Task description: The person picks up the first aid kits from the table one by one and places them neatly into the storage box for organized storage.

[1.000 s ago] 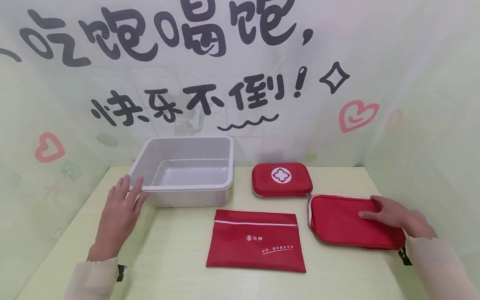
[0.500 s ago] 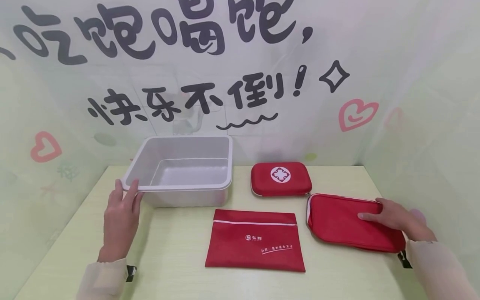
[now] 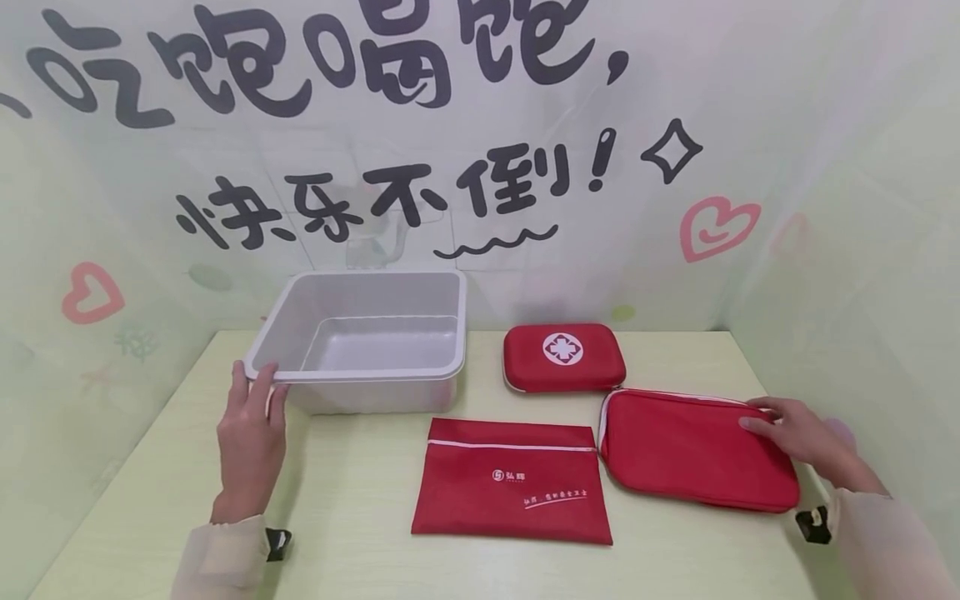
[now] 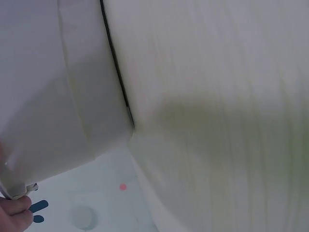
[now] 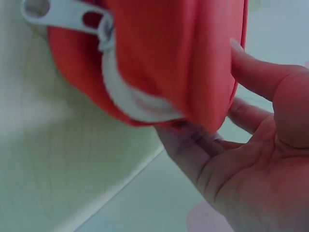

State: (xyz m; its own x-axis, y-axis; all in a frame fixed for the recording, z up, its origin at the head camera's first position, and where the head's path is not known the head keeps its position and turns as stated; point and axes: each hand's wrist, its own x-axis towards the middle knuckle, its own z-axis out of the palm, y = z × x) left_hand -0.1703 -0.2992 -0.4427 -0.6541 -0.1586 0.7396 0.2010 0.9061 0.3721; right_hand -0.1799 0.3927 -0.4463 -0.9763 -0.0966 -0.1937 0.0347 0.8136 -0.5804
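Observation:
At the left front corner of a pale grey plastic basin (image 3: 375,396), my left hand (image 3: 252,446) holds the rim with its fingertips. The left wrist view shows its fingers (image 4: 17,212) at the rim corner, beside the basin's outer wall (image 4: 53,106). To the right, my right hand (image 3: 802,437) grips a red zippered pouch (image 3: 690,450) by its right end. In the right wrist view the thumb (image 5: 263,75) lies on one face of the pouch (image 5: 159,53), with other fingers behind and beneath its edge. A white zip pull (image 5: 67,17) hangs from that end.
A flat red zip pouch (image 3: 513,483) with white printing lies front centre, its right edge close against the thicker pouch. Behind them sits a red first-aid case (image 3: 564,358) with a white cross emblem. A printed curtain (image 3: 600,250) stands behind the table (image 3: 345,500).
My left hand has shifted right and drawn back slightly on the basin's rim. My right hand has slid the zippered pouch a little left, up to the flat pouch.

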